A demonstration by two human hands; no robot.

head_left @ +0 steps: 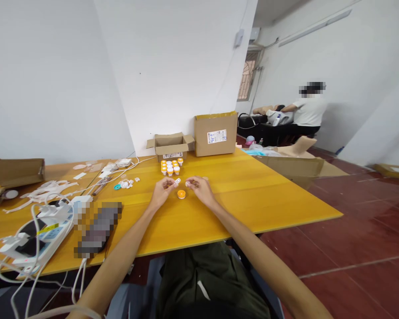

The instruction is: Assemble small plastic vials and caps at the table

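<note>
My left hand (162,189) pinches a small white piece (177,181) with dark or reddish marks, just above the table. Opposite it, my right hand (200,189) grips another small white piece (187,184) between thumb and fingers. The two pieces are apart, and their exact kind is too small to make out. An orange round cap-like part (181,194) lies on the table between and slightly below my hands. Behind my left hand stands a cluster of several small white-and-orange containers (169,167).
An open cardboard box (170,144) and a taller closed box (216,137) stand at the table's back. Small white parts (124,183) lie left. A power strip (49,241) with tangled cables and a phone (99,230) occupy the left front. A person (309,108) sits far right.
</note>
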